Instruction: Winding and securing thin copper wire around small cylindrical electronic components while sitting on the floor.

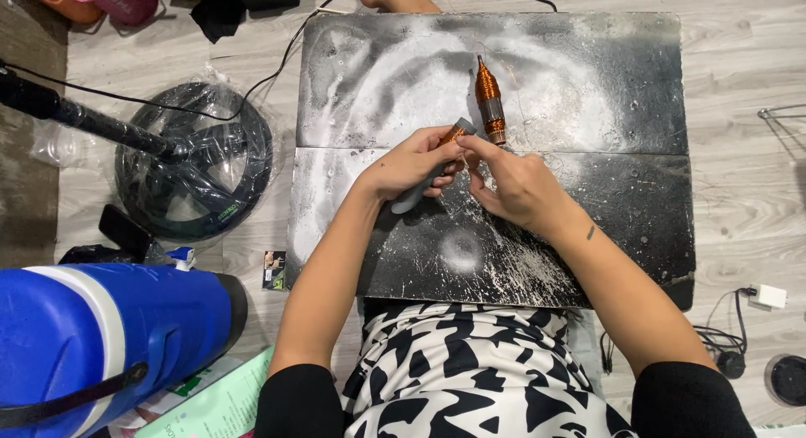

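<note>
the left hand (411, 163) grips a grey-handled tool wound with copper wire (437, 165), braced over a scuffed black board (588, 86). the right hand (512, 182) pinches at its tip, seemingly to steady it; a copper-wound spindle (489, 102) lies just beyond

Both forearms bare, angled in from six o'clock toward centre, dark sleeves ending at the elbows. Left hand (413, 163) curled shut, knuckles up, thumb pointing toward one o'clock. Right hand (514, 185) just beside it at three o'clock, palm down, index finger and thumb pinched together toward ten o'clock. Fingertips of the two hands meeting. Small dark mark on right wrist.
</note>
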